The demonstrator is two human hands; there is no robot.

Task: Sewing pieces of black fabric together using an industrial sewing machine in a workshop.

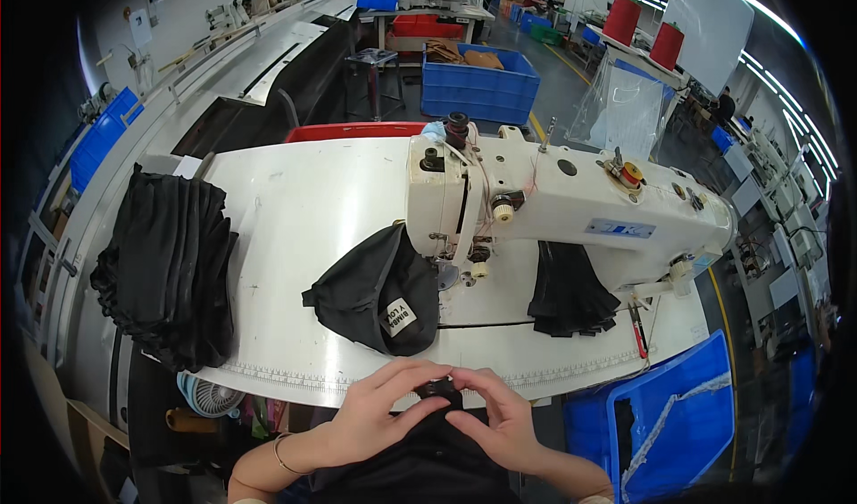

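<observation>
Black pouch (357,294) beyond left hand (370,415), seemingly against sewing machine (571,187)

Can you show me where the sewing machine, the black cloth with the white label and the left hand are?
Sewing machine (567,196): head view, middle of its white arm.
Labelled black cloth (359,291): head view, left half.
Left hand (372,413): head view, back of hand.

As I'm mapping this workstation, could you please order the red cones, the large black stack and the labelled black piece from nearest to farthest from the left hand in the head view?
1. Labelled black piece, just ahead
2. Large black stack, leftward
3. Red cones, right background
</observation>
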